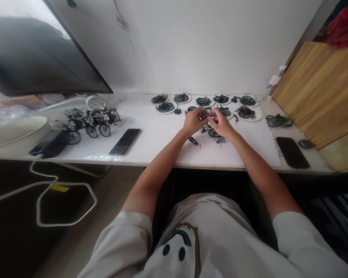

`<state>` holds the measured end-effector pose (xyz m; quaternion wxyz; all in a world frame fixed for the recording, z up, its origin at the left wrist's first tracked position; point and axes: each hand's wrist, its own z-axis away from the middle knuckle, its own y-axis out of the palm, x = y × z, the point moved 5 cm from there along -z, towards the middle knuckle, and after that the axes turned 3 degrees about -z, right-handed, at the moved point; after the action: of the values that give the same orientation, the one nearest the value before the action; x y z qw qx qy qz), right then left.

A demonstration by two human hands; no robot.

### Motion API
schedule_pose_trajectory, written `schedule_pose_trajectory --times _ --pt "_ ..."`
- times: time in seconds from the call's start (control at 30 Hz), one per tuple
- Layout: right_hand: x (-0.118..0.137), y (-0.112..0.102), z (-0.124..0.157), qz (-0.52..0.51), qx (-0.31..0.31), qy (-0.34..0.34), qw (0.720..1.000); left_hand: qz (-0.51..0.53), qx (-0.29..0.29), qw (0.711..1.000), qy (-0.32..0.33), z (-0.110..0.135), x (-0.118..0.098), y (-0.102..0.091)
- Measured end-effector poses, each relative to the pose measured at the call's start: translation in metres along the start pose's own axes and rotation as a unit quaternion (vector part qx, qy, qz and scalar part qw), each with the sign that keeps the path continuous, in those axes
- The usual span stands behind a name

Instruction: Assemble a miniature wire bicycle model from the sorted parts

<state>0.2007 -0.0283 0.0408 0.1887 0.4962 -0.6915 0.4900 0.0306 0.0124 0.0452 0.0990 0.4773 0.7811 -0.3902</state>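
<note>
A small black toy bicycle wheel (pixel 206 113) is held up over the white sheet between my two hands. My left hand (pixel 195 120) pinches it from the left. The fingers of my right hand (pixel 219 121) close in on its right side, and their tips hide part of the rim. Just below my hands lie loose black bicycle parts (pixel 213 133), among them another wheel. A slim black piece (pixel 193 141) rests nearer the front edge, with thin wire-like bits beside it.
White plates of dark parts (pixel 166 108) line the back. Assembled toy bicycles (pixel 89 121) stand at left, by a black power adapter (pixel 50 143). One phone (pixel 125 141) lies left, another phone (pixel 292 152) right. A bottle (pixel 274 83) and wooden board (pixel 321 92) border the right side.
</note>
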Motion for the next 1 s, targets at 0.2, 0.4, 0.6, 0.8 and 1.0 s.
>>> schedule_pose_trajectory --times 0.2,0.4,0.6,0.8,1.0 --pt "0.0004 0.0002 0.0001 -0.004 0.003 0.002 1.0 0.005 0.005 1.0 -0.001 0.0003 -0.001 -0.0002" --pt "-0.0008 0.0005 -0.0005 0.002 0.002 -0.001 1.0 0.005 0.01 1.0 -0.009 0.0009 -0.0023 -0.0009" --pt "0.0005 0.0005 -0.0001 0.001 0.002 0.001 1.0 0.005 0.007 1.0 -0.002 0.0004 -0.0029 -0.0013" --pt "0.0032 0.0002 0.0007 0.0 0.003 0.002 1.0 0.001 0.01 1.0 -0.007 0.0003 -0.0025 -0.0009" --pt "0.0017 0.0004 0.0005 0.003 0.002 0.005 1.0 0.004 0.012 1.0 -0.006 -0.0001 -0.0038 -0.002"
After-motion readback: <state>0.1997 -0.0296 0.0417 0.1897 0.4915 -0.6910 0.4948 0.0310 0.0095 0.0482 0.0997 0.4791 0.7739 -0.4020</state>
